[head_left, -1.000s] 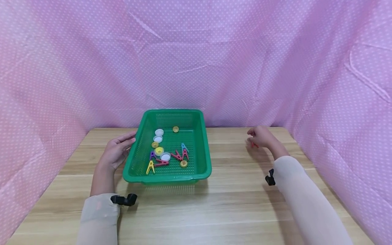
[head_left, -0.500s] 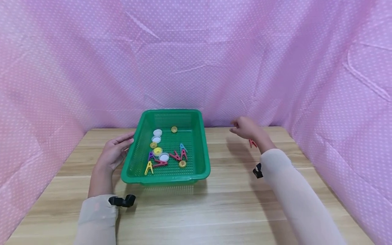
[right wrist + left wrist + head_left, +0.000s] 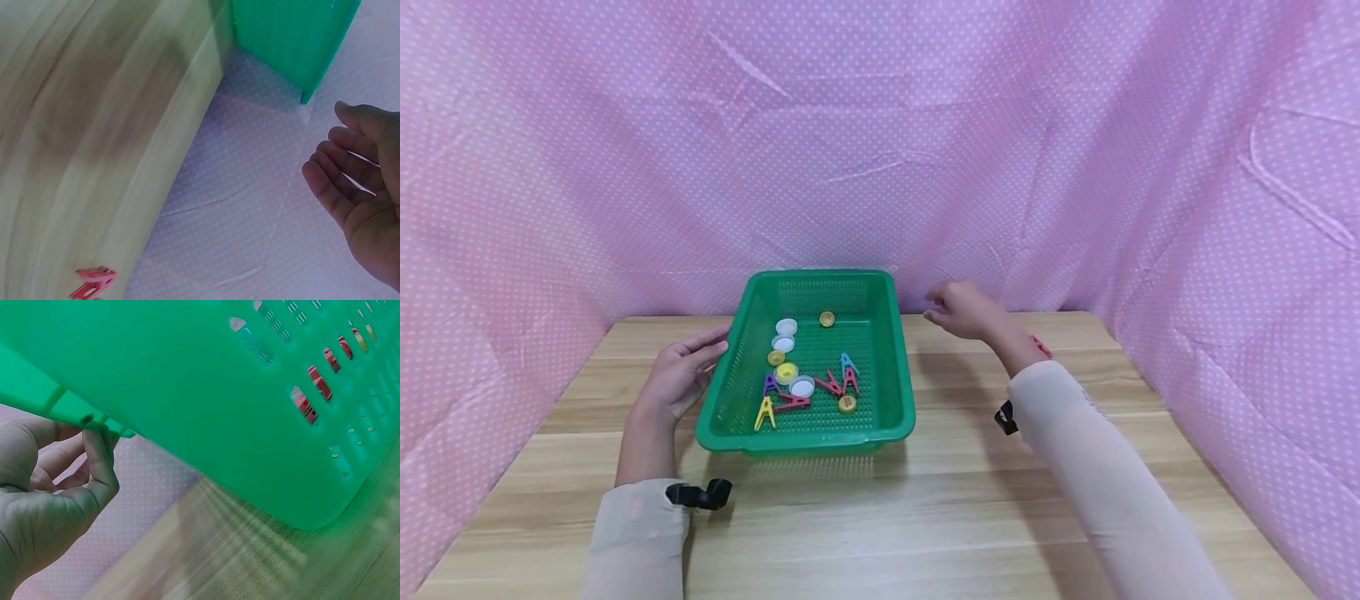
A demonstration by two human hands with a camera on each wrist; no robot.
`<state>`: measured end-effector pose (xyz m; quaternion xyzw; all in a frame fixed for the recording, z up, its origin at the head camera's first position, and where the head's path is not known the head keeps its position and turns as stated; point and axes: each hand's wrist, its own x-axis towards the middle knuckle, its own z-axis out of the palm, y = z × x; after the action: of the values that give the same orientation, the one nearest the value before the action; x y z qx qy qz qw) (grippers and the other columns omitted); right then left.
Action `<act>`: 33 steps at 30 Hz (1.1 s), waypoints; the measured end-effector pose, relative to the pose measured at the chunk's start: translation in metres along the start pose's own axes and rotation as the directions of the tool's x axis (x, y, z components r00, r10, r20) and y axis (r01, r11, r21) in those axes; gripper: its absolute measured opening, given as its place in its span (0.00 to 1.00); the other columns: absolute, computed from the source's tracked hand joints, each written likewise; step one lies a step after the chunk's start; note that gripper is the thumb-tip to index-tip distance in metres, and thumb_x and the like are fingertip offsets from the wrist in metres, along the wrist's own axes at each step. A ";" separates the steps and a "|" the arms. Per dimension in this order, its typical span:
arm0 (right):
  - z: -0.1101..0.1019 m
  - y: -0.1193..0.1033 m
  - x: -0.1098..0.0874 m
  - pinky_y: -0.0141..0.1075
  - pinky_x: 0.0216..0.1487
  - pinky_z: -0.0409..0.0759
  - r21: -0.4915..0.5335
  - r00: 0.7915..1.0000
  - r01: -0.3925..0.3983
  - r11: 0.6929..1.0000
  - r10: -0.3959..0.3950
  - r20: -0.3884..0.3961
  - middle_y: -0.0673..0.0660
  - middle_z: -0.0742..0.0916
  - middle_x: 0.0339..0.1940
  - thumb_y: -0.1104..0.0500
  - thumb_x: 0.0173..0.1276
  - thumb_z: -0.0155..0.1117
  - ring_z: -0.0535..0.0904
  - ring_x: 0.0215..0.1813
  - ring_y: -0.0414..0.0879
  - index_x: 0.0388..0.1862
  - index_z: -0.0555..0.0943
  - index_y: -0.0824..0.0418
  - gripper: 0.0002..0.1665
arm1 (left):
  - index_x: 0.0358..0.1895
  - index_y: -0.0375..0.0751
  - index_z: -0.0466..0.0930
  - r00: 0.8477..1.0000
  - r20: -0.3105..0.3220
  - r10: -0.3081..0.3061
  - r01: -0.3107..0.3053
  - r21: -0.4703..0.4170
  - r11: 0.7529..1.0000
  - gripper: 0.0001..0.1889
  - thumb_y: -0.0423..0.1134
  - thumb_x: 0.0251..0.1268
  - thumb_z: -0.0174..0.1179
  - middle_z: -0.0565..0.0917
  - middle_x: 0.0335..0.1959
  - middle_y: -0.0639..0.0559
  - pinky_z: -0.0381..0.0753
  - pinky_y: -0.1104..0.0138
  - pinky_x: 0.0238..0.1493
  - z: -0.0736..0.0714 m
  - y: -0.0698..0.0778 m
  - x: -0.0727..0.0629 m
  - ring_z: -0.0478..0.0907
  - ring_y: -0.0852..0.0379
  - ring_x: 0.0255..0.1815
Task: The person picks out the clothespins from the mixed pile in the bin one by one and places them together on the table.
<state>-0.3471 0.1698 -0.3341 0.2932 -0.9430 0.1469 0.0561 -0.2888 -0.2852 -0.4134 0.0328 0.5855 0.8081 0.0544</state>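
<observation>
A green plastic basket (image 3: pixel 895 375) stands on the wooden table, left of the middle. My left hand (image 3: pixel 683 375) grips its left rim; in the left wrist view the fingers and thumb of that left hand (image 3: pixel 69 469) pinch the rim's edge. To the right of the basket, my right hand (image 3: pixel 966 310) hovers near the table's back edge, level with the far rim. The right wrist view shows the right hand (image 3: pixel 369 181) with loosely bent fingers and nothing in them. A red clothespin (image 3: pixel 1041 346) lies on the table beside the right forearm, which partly covers it.
Inside the basket lie several clothespins, among them a yellow one (image 3: pixel 765 412), a blue one (image 3: pixel 848 363) and a purple one (image 3: pixel 771 382). White lids (image 3: pixel 786 327) and gold-coloured round pieces (image 3: pixel 827 318) lie there too. A pink dotted cloth (image 3: pixel 880 167) hangs behind the table (image 3: pixel 865 533).
My right hand has moved left from the red clothespin toward the basket, and its forearm now passes in front of the clothespin. The left hand has stayed on the rim.
</observation>
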 end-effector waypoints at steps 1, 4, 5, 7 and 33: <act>0.000 -0.003 0.001 0.47 0.46 0.82 0.004 1.000 0.006 1.000 -0.006 0.000 0.62 0.87 0.37 0.60 0.73 0.66 0.79 0.39 0.52 0.55 0.84 0.73 0.19 | 0.60 0.40 0.85 1.000 0.000 0.000 0.000 -0.001 1.000 0.16 0.30 0.72 0.63 0.89 0.46 0.57 0.87 0.72 0.44 0.000 0.000 0.000 0.86 0.62 0.43; -0.001 -0.012 0.004 0.48 0.49 0.84 0.007 1.000 0.027 1.000 -0.027 -0.011 0.64 0.88 0.42 0.60 0.73 0.66 0.82 0.43 0.54 0.55 0.84 0.73 0.19 | 0.60 0.40 0.85 1.000 -0.001 -0.001 0.001 -0.007 1.000 0.16 0.30 0.72 0.63 0.89 0.46 0.57 0.87 0.72 0.44 0.000 0.000 0.000 0.86 0.62 0.43; -0.002 -0.015 0.005 0.48 0.49 0.84 0.004 0.999 0.037 0.999 -0.037 -0.018 0.64 0.88 0.43 0.60 0.73 0.66 0.82 0.44 0.54 0.55 0.84 0.73 0.18 | 0.60 0.40 0.85 1.000 -0.001 -0.002 0.002 -0.009 1.000 0.16 0.30 0.72 0.63 0.89 0.46 0.57 0.87 0.72 0.44 -0.001 0.000 0.000 0.86 0.62 0.43; -0.002 -0.021 0.006 0.48 0.47 0.84 -0.003 0.998 0.061 0.998 -0.061 -0.031 0.63 0.88 0.40 0.61 0.73 0.67 0.82 0.42 0.54 0.52 0.85 0.72 0.16 | 0.60 0.40 0.85 1.000 0.000 -0.002 0.002 -0.012 1.000 0.16 0.30 0.73 0.63 0.89 0.47 0.57 0.87 0.72 0.44 -0.001 0.001 0.000 0.86 0.62 0.43; 0.024 -0.091 0.034 0.47 0.66 0.79 -0.083 0.982 0.153 0.985 -0.142 0.127 0.63 0.85 0.60 0.57 0.77 0.64 0.80 0.63 0.55 0.63 0.81 0.67 0.22 | 0.61 0.39 0.84 1.000 -0.002 -0.019 0.019 -0.024 1.000 0.16 0.29 0.74 0.61 0.89 0.49 0.56 0.87 0.71 0.47 0.000 0.000 -0.001 0.86 0.62 0.46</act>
<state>-0.3235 0.0731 -0.3288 0.3679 -0.9261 0.0808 0.0234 -0.2878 -0.2848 -0.4133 0.0255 0.5763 0.8145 0.0618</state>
